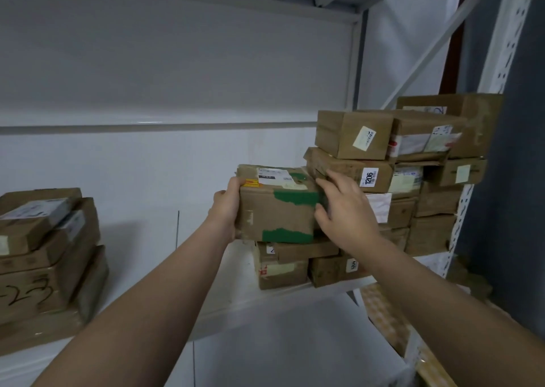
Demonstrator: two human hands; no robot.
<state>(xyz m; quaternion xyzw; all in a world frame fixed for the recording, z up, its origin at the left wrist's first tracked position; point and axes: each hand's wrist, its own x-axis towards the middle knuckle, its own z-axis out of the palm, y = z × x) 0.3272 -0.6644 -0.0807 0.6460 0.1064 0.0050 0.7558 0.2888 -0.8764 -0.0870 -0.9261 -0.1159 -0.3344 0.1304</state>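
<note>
Fingers (237, 183) of our left hand (225, 206) curl over the top left corner of the green-taped box (277, 212), with the palm flat against its left end. Across from it, our right hand (345, 209) clasps the right end, its fingers (327, 187) reaching round the far top corner and the thumb on the front face. We judge that we hold the box from both ends because it is too wide for one hand, and because this keeps it level as it goes onto or comes off the pile. So the box lies squarely between our two sets of fingers, held upright, label upward. It sits just over the lower boxes (283, 271) on the white shelf (224, 307); whether it rests on them we cannot tell. Our right fingers slip into the narrow gap beside the box marked 1206 (348, 171), part of the taller stack (354, 133) farther back and right
</note>
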